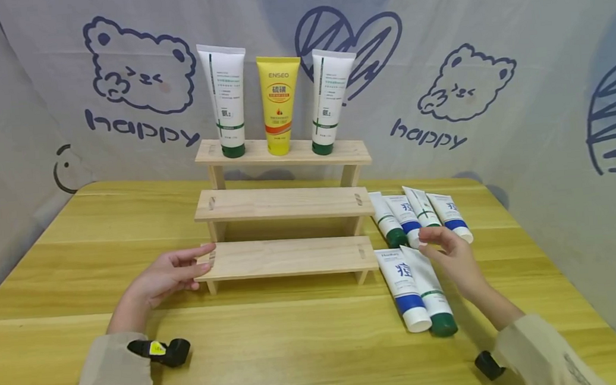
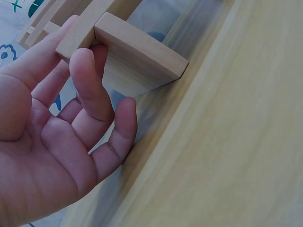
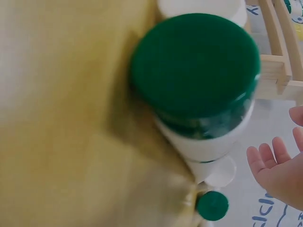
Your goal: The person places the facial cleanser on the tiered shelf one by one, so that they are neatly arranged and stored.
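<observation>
A three-step wooden display stand (image 1: pixel 288 256) stands on the table. My left hand (image 1: pixel 164 277) grips the left end of its lowest step, finger and thumb at the edges; in the left wrist view, fingers (image 2: pixel 87 94) bend around the board's end. My right hand (image 1: pixel 454 260) hovers at the right, fingers slightly bent and holding nothing. Its fingertips overlap the upper end of a white tube with a green cap (image 1: pixel 432 285). Beside that tube lies a white tube with a blue band (image 1: pixel 404 287). In the right wrist view, the green cap (image 3: pixel 196 66) looms close.
Two white green-capped tubes (image 1: pixel 229 102) (image 1: pixel 329 101) flank a yellow tube (image 1: pixel 280 105) on the top step. Several more white tubes (image 1: pixel 449 212) lie behind the front pair, right of the stand. A printed cloth (image 1: pixel 253 17) hangs behind the wood-grain table (image 1: pixel 297 348).
</observation>
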Tool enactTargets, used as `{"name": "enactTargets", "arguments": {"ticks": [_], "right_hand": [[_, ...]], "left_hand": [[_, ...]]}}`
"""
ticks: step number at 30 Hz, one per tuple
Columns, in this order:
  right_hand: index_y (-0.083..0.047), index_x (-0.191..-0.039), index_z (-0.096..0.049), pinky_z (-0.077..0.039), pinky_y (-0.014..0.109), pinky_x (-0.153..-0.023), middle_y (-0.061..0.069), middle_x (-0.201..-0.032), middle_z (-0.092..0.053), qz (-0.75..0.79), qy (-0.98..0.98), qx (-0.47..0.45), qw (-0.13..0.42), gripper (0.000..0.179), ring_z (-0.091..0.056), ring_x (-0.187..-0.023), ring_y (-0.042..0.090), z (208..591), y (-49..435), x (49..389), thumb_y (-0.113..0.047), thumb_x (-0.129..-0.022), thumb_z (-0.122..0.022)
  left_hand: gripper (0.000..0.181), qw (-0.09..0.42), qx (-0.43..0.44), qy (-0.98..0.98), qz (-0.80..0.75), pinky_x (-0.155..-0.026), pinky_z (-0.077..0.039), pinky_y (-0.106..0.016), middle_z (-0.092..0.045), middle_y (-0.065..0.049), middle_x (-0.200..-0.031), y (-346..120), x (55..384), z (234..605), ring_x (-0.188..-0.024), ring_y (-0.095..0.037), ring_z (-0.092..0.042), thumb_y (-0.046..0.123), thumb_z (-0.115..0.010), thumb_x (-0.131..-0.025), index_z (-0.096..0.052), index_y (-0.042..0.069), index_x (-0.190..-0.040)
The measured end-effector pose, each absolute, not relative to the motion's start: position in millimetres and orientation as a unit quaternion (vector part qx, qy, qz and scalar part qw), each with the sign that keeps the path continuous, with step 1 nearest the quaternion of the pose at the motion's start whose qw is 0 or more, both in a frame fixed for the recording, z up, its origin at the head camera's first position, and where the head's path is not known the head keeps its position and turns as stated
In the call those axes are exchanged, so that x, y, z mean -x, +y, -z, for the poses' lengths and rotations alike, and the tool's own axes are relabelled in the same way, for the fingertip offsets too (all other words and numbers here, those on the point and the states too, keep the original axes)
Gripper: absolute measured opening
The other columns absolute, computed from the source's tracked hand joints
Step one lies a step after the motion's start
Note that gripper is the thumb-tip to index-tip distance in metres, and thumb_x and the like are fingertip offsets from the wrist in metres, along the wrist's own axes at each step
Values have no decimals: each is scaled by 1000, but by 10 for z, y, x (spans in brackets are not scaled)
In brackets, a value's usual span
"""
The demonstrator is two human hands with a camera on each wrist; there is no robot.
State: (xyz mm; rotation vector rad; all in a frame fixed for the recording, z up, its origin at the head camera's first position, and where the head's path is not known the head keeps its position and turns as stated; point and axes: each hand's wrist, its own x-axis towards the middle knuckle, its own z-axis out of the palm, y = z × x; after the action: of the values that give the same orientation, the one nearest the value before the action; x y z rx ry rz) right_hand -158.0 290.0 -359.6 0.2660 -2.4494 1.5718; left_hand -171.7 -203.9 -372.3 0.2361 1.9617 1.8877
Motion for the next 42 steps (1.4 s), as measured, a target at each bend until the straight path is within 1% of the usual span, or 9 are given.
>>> {"name": "enactTargets", "arguments": {"ticks": [4, 9, 11, 16, 18, 25, 31, 38, 42], "right_hand": [[13, -106, -50, -42, 12, -76, 19, -104, -55, -521, -843, -77, 107, 25, -51, -95, 9, 3550, 2862, 1456, 1, -85, -56], [13, -110, -49, -41, 11, -77, 26, -112, -51, -484, -871, -50, 70, 29, -48, -104, 26, 3587, 2922, 1388, 1, -84, -57], [13, -111, -49, -43, 19, -81, 27, -113, -51, -472, -879, -46, 60, 32, -46, -106, 35, 3602, 2943, 1368, 0, -84, -58], [13, -112, -50, -41, 46, -87, 28, -111, -52, -449, -890, -62, 46, 37, -49, -102, 39, 3643, 2985, 1345, 0, -80, -63], [12, -113, -51, -40, 48, -86, 28, -111, -53, -443, -894, -67, 29, 39, -49, -100, 39, 3653, 3001, 1340, -2, -80, -65], [8, -116, -51, -43, 38, -81, 27, -117, -51, -443, -893, -71, -39, 41, -51, -99, 35, 3654, 3032, 1352, -10, -82, -65], [7, -120, -50, -44, 28, -74, 26, -120, -48, -449, -886, -70, -92, 45, -51, -93, 25, 3619, 3049, 1377, -16, -84, -63], [7, -123, -48, -45, 25, -63, 27, -124, -44, -460, -878, -47, -125, 51, -48, -88, 21, 3590, 3071, 1412, -17, -82, -66], [8, -123, -48, -42, 23, -55, 24, -120, -48, -465, -876, -28, -128, 54, -49, -79, 17, 3579, 3061, 1419, -17, -80, -68]], "left_hand": [[57, 204, -82, 702, -677, -63, -49, -23, -21, -22, -141, -2040, 1717, 3724, -67, -8, -50, 15, -63, -84, -37, -2, -133], [58, 204, -84, 702, -677, -62, -49, -23, -20, -22, -141, -2043, 1717, 3724, -67, -8, -50, 14, -62, -85, -35, -3, -133], [58, 204, -85, 702, -677, -62, -49, -22, -19, -22, -142, -2044, 1718, 3724, -67, -8, -49, 14, -62, -85, -35, -3, -133], [59, 205, -85, 704, -675, -63, -49, -22, -18, -22, -143, -2045, 1718, 3718, -69, -8, -49, 14, -63, -85, -35, -3, -133], [58, 204, -86, 703, -676, -63, -49, -22, -17, -22, -143, -2047, 1716, 3716, -70, -8, -49, 14, -63, -84, -35, -3, -133], [59, 203, -89, 701, -677, -62, -49, -22, -18, -22, -142, -2045, 1710, 3715, -67, -7, -49, 13, -62, -85, -34, -4, -133], [58, 204, -97, 699, -678, -62, -48, -22, -17, -22, -143, -2045, 1708, 3703, -71, -8, -48, 13, -62, -85, -34, -4, -133], [58, 204, -94, 700, -678, -62, -49, -22, -17, -21, -143, -2048, 1706, 3702, -72, -8, -47, 13, -62, -85, -35, -4, -133], [57, 205, -98, 698, -679, -62, -48, -22, -16, -23, -143, -2052, 1708, 3700, -69, -8, -47, 13, -62, -85, -35, -4, -133]]}}
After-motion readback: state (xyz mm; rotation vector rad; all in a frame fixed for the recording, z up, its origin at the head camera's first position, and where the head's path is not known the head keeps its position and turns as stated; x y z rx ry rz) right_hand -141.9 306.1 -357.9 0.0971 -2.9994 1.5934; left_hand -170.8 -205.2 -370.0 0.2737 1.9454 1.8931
